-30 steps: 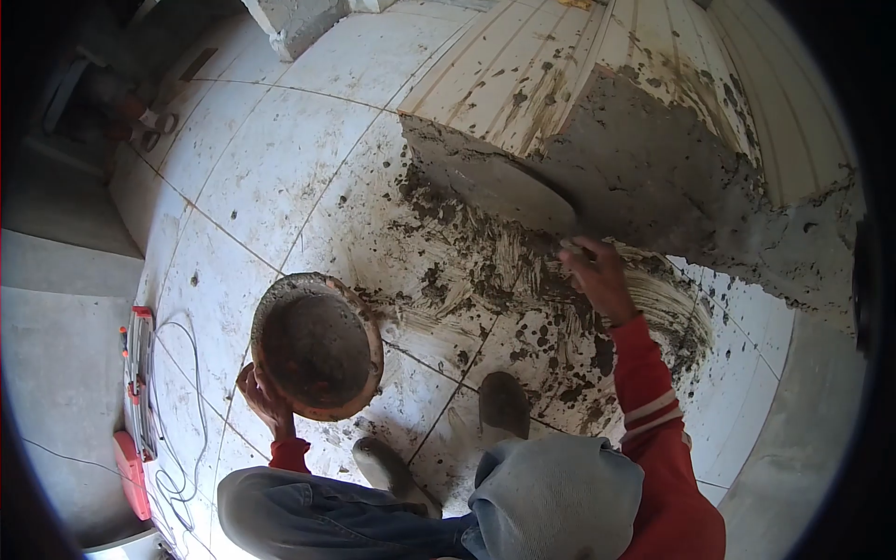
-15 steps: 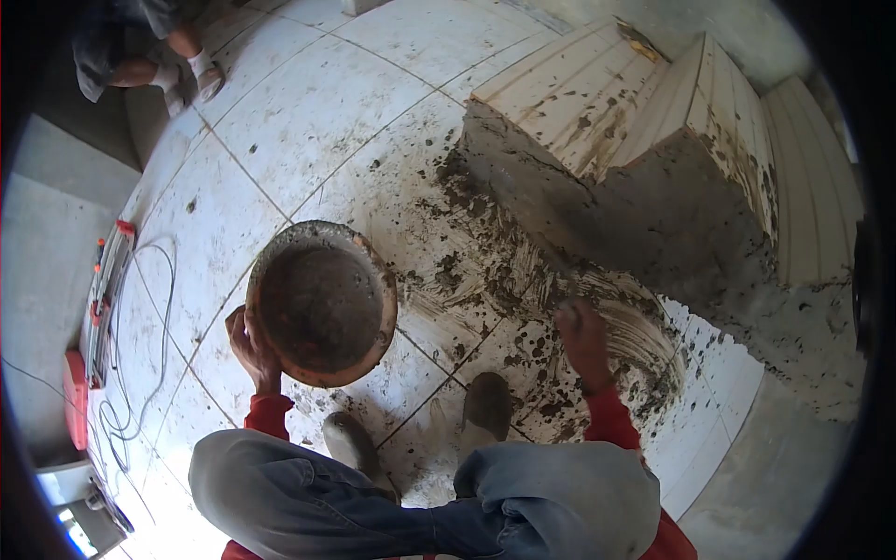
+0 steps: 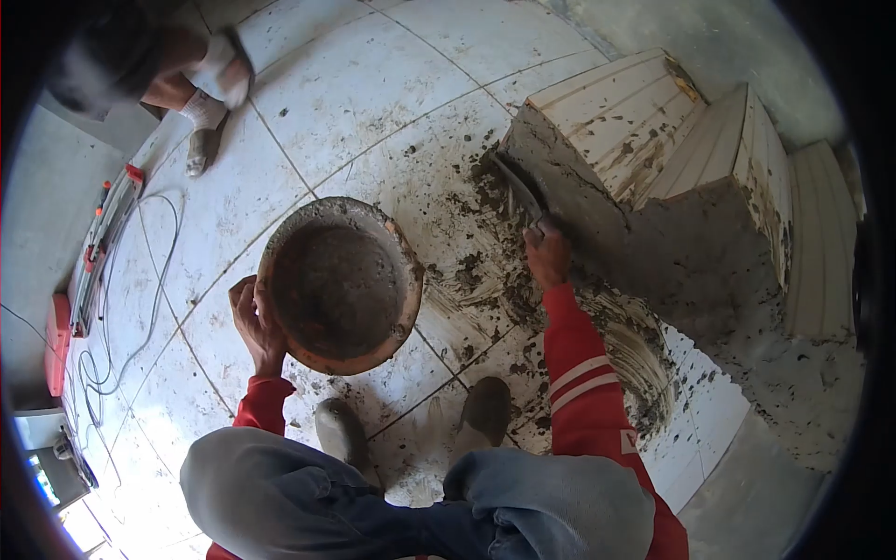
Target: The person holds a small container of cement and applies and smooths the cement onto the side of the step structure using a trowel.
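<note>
1. left hand (image 3: 259, 327): fingers closed on left rim of bowl (image 3: 411, 280).
2. bowl: wet grey mix (image 3: 345, 280) inside, in front of boots (image 3: 485, 411); floor contact can't tell.
3. trowel (image 3: 524, 187): blade along grey-coated step side (image 3: 700, 238), near its left end.
4. right hand (image 3: 548, 254): fingers wrapped on trowel handle.

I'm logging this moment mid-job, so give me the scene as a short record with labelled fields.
Left hand: left hand on the left rim of the basin
Basin contents: gray mix
Right hand: right hand gripping the trowel
Trowel position: by the foot of the gray side of the steps; exact contact unclear
Floor: white tiles, spattered and smeared near the steps
Far left: gray cable beside a long red-and-gray tool
Upper left: another person's feet, partly blurred
</note>
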A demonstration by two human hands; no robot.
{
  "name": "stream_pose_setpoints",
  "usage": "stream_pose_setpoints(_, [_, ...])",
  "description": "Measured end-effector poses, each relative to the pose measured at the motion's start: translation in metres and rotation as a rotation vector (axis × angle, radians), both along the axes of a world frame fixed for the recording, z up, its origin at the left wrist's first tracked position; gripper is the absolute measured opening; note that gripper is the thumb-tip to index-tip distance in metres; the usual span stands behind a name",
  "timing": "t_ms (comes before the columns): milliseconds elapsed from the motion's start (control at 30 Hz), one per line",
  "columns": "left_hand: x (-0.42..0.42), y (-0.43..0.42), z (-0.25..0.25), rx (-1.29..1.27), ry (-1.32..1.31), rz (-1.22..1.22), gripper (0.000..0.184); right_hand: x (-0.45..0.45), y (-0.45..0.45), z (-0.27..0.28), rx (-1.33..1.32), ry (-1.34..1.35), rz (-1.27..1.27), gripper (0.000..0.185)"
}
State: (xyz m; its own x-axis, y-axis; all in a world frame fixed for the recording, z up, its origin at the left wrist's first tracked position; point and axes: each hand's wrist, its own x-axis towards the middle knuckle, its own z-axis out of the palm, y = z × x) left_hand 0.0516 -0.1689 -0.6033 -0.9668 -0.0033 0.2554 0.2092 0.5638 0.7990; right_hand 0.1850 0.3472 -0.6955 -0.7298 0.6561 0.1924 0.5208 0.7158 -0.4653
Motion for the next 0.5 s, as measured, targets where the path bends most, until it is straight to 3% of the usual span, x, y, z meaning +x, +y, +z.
stream_pose_setpoints(67, [-0.001, -0.001, -0.001, 0.023, -0.017, -0.023, 0.041, 0.006, 0.002, 0.000, 0.054, 0.066, 0.013, 0.049])
stream_pose_setpoints(133, [-0.001, -0.004, -0.001, -0.001, 0.001, -0.044, 0.041, 0.005, -0.011, 0.051, -0.692, 0.104, -0.150, 0.051])
stream_pose_setpoints(267, [-0.002, -0.006, 0.001, -0.056, 0.014, -0.060, 0.041, 0.031, -0.015, 0.071, -0.635, 0.175, -0.114, 0.044])
stream_pose_setpoints(333, [-0.001, 0.000, 0.005, 0.004, 0.009, -0.053, 0.040, 0.053, -0.027, 0.082, -0.354, 0.193, -0.010, 0.039])
stream_pose_setpoints(500, [-0.001, 0.006, 0.007, 0.067, -0.065, -0.024, 0.040, 0.092, -0.045, 0.080, -0.146, 0.037, 0.083, 0.037])
